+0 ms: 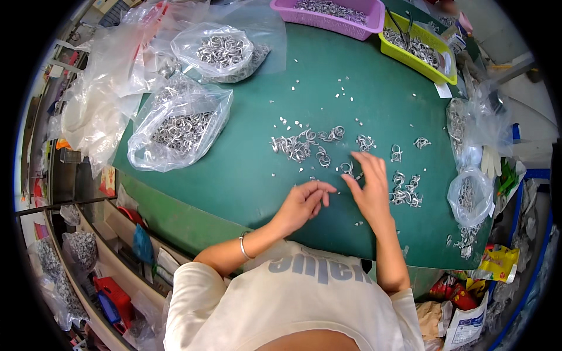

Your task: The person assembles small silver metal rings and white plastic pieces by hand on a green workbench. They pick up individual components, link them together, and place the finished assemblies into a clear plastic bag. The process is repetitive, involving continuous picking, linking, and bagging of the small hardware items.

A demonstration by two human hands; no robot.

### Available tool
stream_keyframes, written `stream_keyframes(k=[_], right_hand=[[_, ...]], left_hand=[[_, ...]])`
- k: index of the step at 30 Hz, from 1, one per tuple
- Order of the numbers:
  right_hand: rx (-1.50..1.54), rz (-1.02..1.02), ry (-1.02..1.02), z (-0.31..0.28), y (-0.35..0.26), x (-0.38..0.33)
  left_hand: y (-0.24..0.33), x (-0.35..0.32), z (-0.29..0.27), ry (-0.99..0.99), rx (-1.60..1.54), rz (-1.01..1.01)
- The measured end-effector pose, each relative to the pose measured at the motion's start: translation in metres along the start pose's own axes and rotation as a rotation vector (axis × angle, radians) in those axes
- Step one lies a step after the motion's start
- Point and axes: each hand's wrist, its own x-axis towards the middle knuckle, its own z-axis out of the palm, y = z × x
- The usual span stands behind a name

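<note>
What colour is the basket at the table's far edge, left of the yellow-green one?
Pink-purple basket, holding metal rings; seen in the head view.

Pink basket (336, 22) cut off by top edge — contents blurred

Metal rings (295, 146) on table (246, 175), before hands

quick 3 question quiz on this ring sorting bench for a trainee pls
1. True or false: the pink basket sits at the far edge of the green table.
2. Which is closer to the right hand: A) the yellow basket or B) the loose metal rings?
3. What is worn on the wrist of the left hand?

Key: 1 true. 2 B. 3 a thin silver bangle.
</note>
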Motion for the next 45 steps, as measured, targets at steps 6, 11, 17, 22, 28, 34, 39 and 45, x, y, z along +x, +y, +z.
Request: stream_keyframes(k=[6,11,17,22,28,34,39,45], right_hand=[[0.477,0.374,-0.118,0.002,0.016,-0.011],[1.409,0.837,-0.224,-0.013,0.014,-0.024],[1.625,0.949,-0.095,-0.038,0.022,-0.033],[0.159,0.481,0.103,-0.066,0.086,-0.01],[-0.148,0.394,-0.132,-0.053,0.095,0.01],[0.881,0.763,-0.239,-0.066,0.066,-0.008],[1.158,0.774,-0.314,-0.059,0.042,-0.026],[1.309,0.778,-0.347,-0.058,0.043,-0.037]], left_hand=[[0.001,0.002,-0.005,0.033,0.004,-0.019],[-0.002,0.003,0.007,0.06,0.055,0.074],[0.001,0.009,0.01,0.042,0.093,0.061],[0.0,0.01,0.015,0.026,0.085,0.027],[0.003,0.014,0.029,-0.042,0.064,0.01],[0.012,0.021,0.038,0.022,-0.016,0.017],[0.027,0.04,0.058,-0.026,0.01,0.171],[0.017,0.046,0.06,-0.036,0.137,0.297]])
